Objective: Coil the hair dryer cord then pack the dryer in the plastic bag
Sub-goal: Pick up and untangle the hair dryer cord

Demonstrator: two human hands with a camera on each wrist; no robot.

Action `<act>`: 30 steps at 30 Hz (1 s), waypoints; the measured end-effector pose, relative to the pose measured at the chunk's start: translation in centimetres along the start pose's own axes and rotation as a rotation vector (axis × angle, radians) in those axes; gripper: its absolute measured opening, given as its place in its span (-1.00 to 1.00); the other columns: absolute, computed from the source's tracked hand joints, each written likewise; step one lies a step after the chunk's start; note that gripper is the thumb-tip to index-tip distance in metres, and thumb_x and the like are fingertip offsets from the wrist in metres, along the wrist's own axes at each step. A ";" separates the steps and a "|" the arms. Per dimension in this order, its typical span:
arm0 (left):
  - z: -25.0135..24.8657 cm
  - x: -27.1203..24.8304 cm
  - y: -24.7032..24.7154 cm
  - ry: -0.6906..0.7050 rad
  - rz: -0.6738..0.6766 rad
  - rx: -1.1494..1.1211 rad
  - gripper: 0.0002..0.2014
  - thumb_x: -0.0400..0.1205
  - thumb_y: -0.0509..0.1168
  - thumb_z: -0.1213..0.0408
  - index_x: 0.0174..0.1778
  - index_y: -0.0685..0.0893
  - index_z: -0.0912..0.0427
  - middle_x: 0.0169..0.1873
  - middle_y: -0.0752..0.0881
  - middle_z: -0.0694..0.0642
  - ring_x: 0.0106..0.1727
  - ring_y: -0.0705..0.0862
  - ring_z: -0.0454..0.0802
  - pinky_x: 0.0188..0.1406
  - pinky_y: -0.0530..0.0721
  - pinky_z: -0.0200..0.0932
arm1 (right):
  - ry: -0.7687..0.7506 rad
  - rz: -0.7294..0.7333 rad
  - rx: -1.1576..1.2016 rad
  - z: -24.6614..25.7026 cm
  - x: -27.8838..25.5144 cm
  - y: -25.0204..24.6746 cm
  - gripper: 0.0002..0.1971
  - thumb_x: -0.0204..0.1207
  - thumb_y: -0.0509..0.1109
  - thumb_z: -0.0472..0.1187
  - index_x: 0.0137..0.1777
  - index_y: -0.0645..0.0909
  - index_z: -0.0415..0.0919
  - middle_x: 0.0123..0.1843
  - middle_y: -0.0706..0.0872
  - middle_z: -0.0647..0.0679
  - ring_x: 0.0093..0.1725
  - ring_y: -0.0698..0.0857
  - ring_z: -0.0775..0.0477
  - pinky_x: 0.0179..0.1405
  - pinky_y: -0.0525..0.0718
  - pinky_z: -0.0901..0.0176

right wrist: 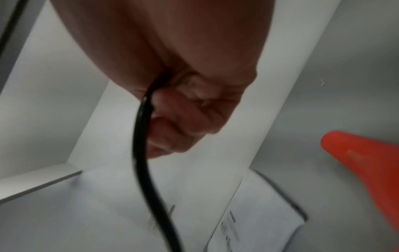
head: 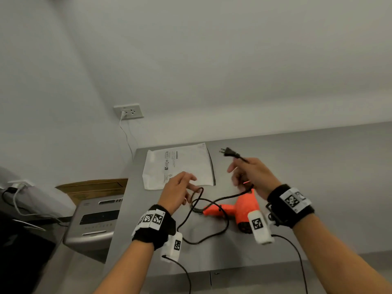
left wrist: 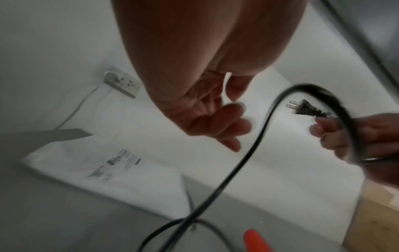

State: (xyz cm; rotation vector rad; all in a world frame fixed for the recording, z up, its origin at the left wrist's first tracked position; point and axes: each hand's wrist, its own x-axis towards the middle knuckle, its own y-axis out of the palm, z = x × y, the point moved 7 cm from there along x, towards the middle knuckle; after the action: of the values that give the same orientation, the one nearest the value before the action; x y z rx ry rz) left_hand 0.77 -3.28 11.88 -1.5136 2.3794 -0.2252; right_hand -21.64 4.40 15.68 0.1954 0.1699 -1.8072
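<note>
Your right hand [head: 253, 177] grips the black cord [head: 212, 201] near the plug [head: 230, 153], your left hand [head: 177, 190] hangs loosely open above it, orange dryer [head: 241, 210] on the table [head: 318, 187] beside the plastic bag [head: 180, 166].

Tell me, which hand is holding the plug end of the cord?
The right hand grips the black cord just behind the plug. The left hand holds nothing.

On the desk [head: 318, 158] the plastic bag [head: 180, 166] lies behind the hair dryer [head: 244, 209], whose cord [head: 212, 230] loops to its left.
</note>
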 end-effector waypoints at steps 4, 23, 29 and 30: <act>8.3 3.2 -0.1 -0.138 -0.024 0.351 -0.72 0.73 0.16 0.36 0.32 0.62 0.09 0.19 0.80 0.18 0.02 0.78 0.12 0.11 0.76 0.05 | 0.081 -0.317 0.071 -1.4 1.9 -7.6 -0.62 0.79 0.15 -0.04 -0.02 0.63 -0.34 -0.43 0.69 -0.27 -0.65 0.63 -0.13 -0.69 0.48 0.29; 13.3 3.6 9.8 -0.105 0.302 0.656 -0.76 0.61 0.46 0.18 0.16 0.83 0.14 0.00 0.83 0.20 -0.07 0.71 -0.04 -0.03 0.61 -0.31 | -0.060 0.163 -0.562 -8.2 1.5 2.4 -0.62 0.53 0.38 -0.35 0.27 0.72 0.01 0.21 0.80 0.12 -0.06 0.79 -0.04 -0.02 0.83 0.11; 13.2 1.5 10.8 -0.091 0.405 0.638 -0.73 0.76 0.26 0.14 0.26 0.72 0.20 0.11 0.81 0.22 0.17 0.76 0.18 0.12 0.60 -0.13 | -0.045 0.459 -1.169 -12.6 0.0 7.4 -0.45 0.50 0.43 -0.38 0.49 0.55 -0.04 0.43 0.69 -0.10 0.39 0.65 -0.16 0.40 0.61 0.01; 12.5 1.4 10.4 -0.081 0.391 0.560 -0.77 0.76 0.27 0.16 0.19 0.75 0.17 -0.01 0.81 0.21 0.04 0.77 0.16 0.10 0.66 -0.07 | -0.033 0.447 -1.177 -13.1 0.0 7.1 -0.46 0.47 0.53 -0.26 0.46 0.56 -0.02 0.40 0.71 -0.11 0.37 0.67 -0.18 0.38 0.64 -0.06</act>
State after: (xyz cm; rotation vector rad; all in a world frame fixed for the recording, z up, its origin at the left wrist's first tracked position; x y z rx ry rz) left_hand -4.42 0.39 -3.14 -0.7774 2.2284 -0.6539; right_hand -14.18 5.57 2.87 -0.5890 1.0299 -1.0356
